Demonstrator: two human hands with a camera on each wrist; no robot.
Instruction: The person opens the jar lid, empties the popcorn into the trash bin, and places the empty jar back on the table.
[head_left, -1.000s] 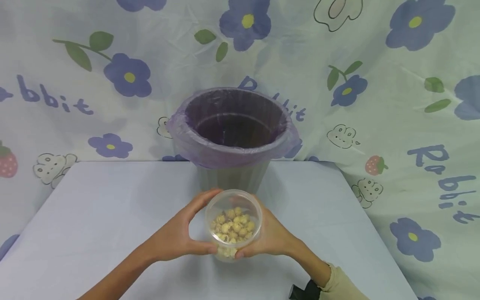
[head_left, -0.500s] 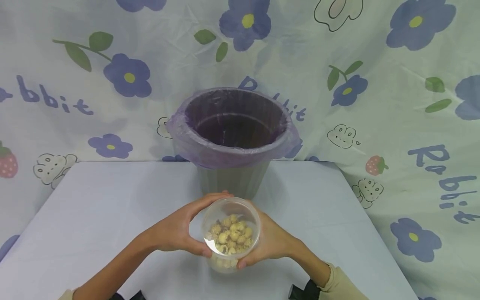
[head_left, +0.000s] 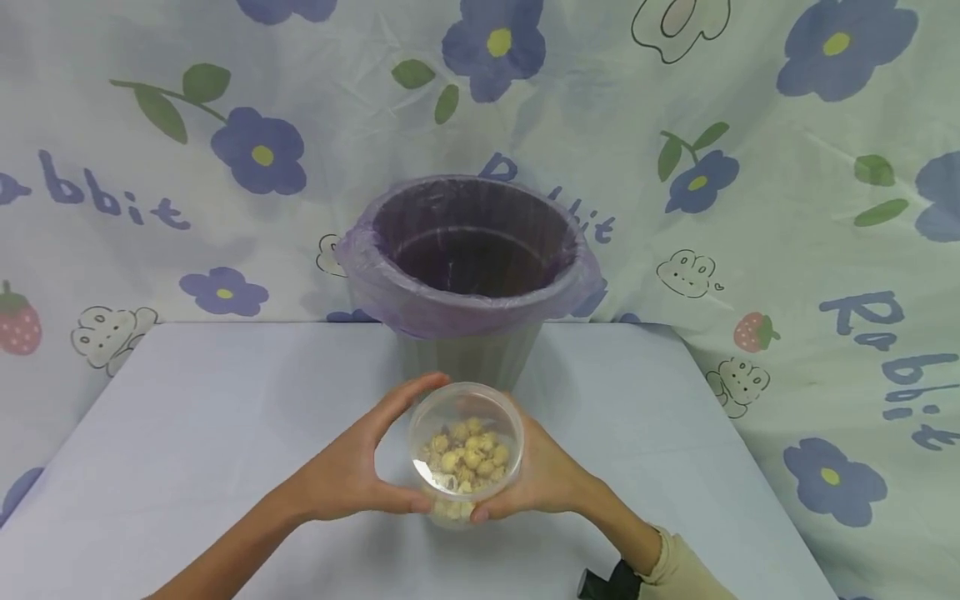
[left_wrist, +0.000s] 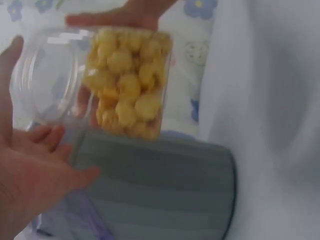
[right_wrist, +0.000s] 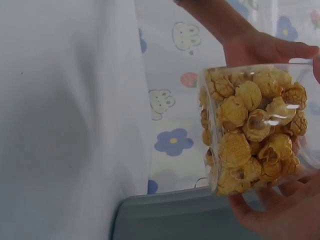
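Observation:
A clear plastic jar (head_left: 467, 454) partly filled with yellow caramel popcorn (right_wrist: 257, 132) is held tilted above the table, its round clear top toward the head camera. My left hand (head_left: 348, 467) spans the left side of the top, thumb low at the rim and fingers at the far edge. The left wrist view shows gaps between that hand's palm and the jar. My right hand (head_left: 543, 471) grips the jar's right side, thumb at the near side. Its fingers curl against the wall in the right wrist view, and some are hidden behind the jar.
Just beyond the hands stands a grey trash bin (head_left: 465, 354) lined with a purple bag (head_left: 465, 312) folded over its rim. It rests on a white-covered table (head_left: 300, 392). A flower-and-rabbit printed curtain (head_left: 360, 125) hangs behind and at both sides.
Half a second ago the jar was a little lower and closer, with the left hand turned further clockwise. Now the jar is slightly higher and the left hand has turned back around the top.

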